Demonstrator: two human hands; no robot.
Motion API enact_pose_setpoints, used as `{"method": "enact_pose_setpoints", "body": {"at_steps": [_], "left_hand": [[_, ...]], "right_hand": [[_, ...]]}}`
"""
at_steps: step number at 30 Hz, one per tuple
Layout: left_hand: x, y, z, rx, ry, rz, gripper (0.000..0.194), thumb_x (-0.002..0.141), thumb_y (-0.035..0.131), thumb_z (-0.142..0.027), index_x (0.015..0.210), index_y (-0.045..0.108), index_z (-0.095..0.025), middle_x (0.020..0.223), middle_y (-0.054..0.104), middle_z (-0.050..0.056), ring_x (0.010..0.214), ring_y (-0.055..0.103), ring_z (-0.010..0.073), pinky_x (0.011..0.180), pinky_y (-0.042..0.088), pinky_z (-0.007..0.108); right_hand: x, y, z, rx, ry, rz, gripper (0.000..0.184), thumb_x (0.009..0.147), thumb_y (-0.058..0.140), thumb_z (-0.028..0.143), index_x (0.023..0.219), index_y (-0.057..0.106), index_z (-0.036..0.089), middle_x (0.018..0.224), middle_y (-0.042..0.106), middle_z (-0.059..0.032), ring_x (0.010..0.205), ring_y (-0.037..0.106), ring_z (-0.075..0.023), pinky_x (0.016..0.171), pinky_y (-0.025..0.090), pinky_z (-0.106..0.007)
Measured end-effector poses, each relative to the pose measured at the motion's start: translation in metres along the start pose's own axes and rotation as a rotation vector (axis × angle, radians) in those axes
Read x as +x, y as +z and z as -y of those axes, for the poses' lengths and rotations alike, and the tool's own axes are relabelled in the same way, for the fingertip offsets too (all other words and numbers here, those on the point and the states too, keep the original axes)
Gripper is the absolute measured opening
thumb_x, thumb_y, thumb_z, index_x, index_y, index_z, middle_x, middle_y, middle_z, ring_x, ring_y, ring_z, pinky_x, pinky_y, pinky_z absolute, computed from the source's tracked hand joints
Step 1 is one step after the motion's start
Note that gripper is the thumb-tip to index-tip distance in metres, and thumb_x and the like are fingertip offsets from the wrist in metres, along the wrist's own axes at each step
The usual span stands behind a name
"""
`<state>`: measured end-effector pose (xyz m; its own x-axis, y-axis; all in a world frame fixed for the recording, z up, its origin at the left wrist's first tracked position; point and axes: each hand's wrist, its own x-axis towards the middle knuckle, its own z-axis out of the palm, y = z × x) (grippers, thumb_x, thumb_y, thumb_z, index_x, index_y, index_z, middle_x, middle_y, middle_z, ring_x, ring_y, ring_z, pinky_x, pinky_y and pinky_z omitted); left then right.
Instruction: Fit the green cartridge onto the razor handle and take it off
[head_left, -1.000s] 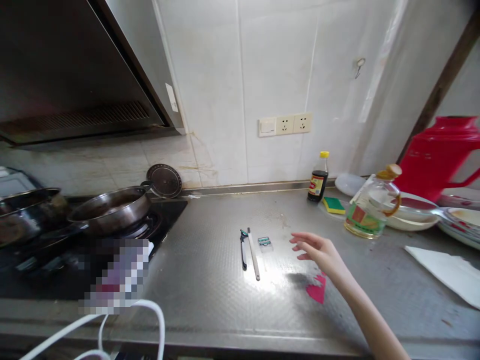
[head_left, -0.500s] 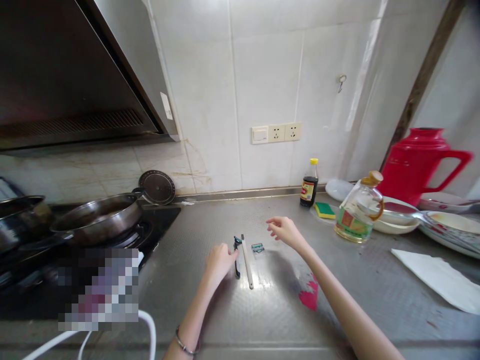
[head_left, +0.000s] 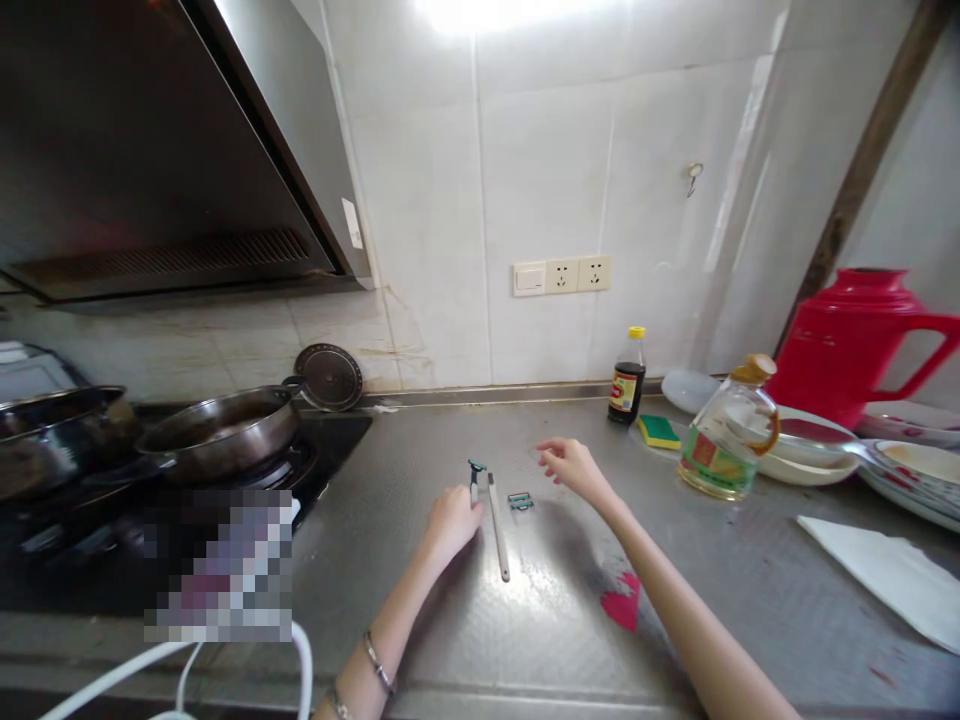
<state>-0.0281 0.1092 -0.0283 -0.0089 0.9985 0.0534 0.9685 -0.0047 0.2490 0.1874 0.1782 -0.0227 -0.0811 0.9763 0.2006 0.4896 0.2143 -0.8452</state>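
My left hand [head_left: 454,520] is closed round the handle of a razor [head_left: 475,480]. The razor's green-edged head points away from me; the lower handle is hidden by the hand. Just right of it on the steel counter lies a slim pale stick with a dark far end [head_left: 499,530], which looks like a toothbrush. Farther right rest green-and-dark razor blade cartridges [head_left: 520,501]. Above and to the right of these, my right hand [head_left: 570,466] hovers with loosely curved fingers apart and nothing visible in them.
A gas stove [head_left: 330,450] with a steel pan [head_left: 232,430] stands left, beside a pixelated object with a white cable [head_left: 304,660]. At right are a soy sauce bottle [head_left: 626,380], a sponge [head_left: 660,432], an oil jug [head_left: 724,450], a red thermos [head_left: 847,340], bowls and a paper sheet [head_left: 885,570].
My left hand has closed on the razor, and its head has turned slightly, now facing straight away. My right hand stays nearly in place. The whole view has shifted a little.
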Motion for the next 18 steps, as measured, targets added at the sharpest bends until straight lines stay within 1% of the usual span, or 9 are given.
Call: {"method": "enact_pose_setpoints", "body": {"at_steps": [2, 5, 7, 8, 11, 13, 16, 18], "left_hand": [[0.01, -0.015, -0.002, -0.04, 0.009, -0.073, 0.027, 0.082, 0.043, -0.028, 0.075, 0.063, -0.012, 0.082, 0.066, 0.017, 0.079, 0.062, 0.0244, 0.063, 0.037, 0.028], [0.032, -0.037, -0.008, -0.161, 0.088, -0.217, 0.028, 0.083, 0.043, -0.031, 0.067, 0.059, -0.014, 0.07, 0.064, 0.012, 0.068, 0.06, 0.0197, 0.059, 0.033, 0.026], [0.048, -0.045, -0.014, -0.276, 0.134, -0.295, 0.029, 0.083, 0.044, -0.032, 0.063, 0.055, -0.015, 0.062, 0.06, 0.007, 0.059, 0.055, 0.0155, 0.056, 0.031, 0.024], [0.055, -0.046, -0.017, -0.34, 0.169, -0.332, 0.029, 0.083, 0.044, -0.032, 0.061, 0.053, -0.015, 0.058, 0.058, 0.005, 0.056, 0.052, 0.0136, 0.055, 0.031, 0.023], [0.07, -0.036, -0.022, -0.523, 0.314, -0.407, 0.03, 0.083, 0.044, -0.036, 0.062, 0.048, -0.016, 0.052, 0.051, -0.001, 0.05, 0.046, 0.0103, 0.053, 0.029, 0.021], [0.073, -0.024, -0.022, -0.596, 0.381, -0.396, 0.03, 0.084, 0.043, -0.037, 0.063, 0.046, -0.017, 0.051, 0.048, -0.003, 0.049, 0.043, 0.0094, 0.051, 0.028, 0.02], [0.071, -0.008, -0.018, -0.601, 0.443, -0.378, 0.029, 0.084, 0.043, -0.038, 0.064, 0.045, -0.017, 0.053, 0.047, -0.004, 0.048, 0.04, 0.009, 0.051, 0.027, 0.02], [0.068, -0.003, -0.015, -0.591, 0.457, -0.38, 0.028, 0.085, 0.042, -0.038, 0.065, 0.045, -0.018, 0.054, 0.047, -0.004, 0.049, 0.04, 0.0093, 0.051, 0.026, 0.021]], "right_hand": [[0.002, 0.001, 0.001, 0.048, 0.011, -0.015, 0.028, 0.07, 0.047, 0.016, 0.091, 0.065, 0.01, 0.07, 0.067, -0.0063, 0.051, 0.059, -0.0112, 0.039, 0.043, -0.017], [0.008, 0.005, 0.007, 0.188, 0.016, -0.022, 0.026, 0.07, 0.05, 0.015, 0.091, 0.065, 0.011, 0.073, 0.067, -0.0065, 0.054, 0.06, -0.011, 0.04, 0.045, -0.017], [0.013, 0.009, 0.013, 0.315, 0.015, -0.021, 0.024, 0.072, 0.051, 0.017, 0.091, 0.065, 0.012, 0.075, 0.068, -0.0069, 0.056, 0.06, -0.0113, 0.042, 0.047, -0.018], [0.015, 0.011, 0.017, 0.375, 0.013, -0.022, 0.023, 0.073, 0.052, 0.019, 0.091, 0.065, 0.012, 0.076, 0.068, -0.0073, 0.058, 0.06, -0.0116, 0.043, 0.047, -0.019], [0.021, 0.019, 0.028, 0.529, 0.005, -0.024, 0.023, 0.075, 0.055, 0.024, 0.093, 0.065, 0.013, 0.083, 0.068, -0.009, 0.067, 0.062, -0.0137, 0.048, 0.05, -0.021], [0.022, 0.025, 0.032, 0.626, 0.011, -0.003, 0.025, 0.076, 0.057, 0.029, 0.094, 0.065, 0.015, 0.091, 0.068, -0.0099, 0.075, 0.063, -0.0154, 0.053, 0.052, -0.023], [0.02, 0.033, 0.034, 0.737, 0.011, 0.057, 0.029, 0.077, 0.059, 0.037, 0.098, 0.065, 0.017, 0.102, 0.066, -0.0102, 0.084, 0.062, -0.0173, 0.062, 0.053, -0.026], [0.018, 0.039, 0.033, 0.779, -0.01, 0.098, 0.032, 0.077, 0.059, 0.041, 0.099, 0.065, 0.018, 0.107, 0.064, -0.0102, 0.089, 0.062, -0.0182, 0.066, 0.052, -0.027]]}}
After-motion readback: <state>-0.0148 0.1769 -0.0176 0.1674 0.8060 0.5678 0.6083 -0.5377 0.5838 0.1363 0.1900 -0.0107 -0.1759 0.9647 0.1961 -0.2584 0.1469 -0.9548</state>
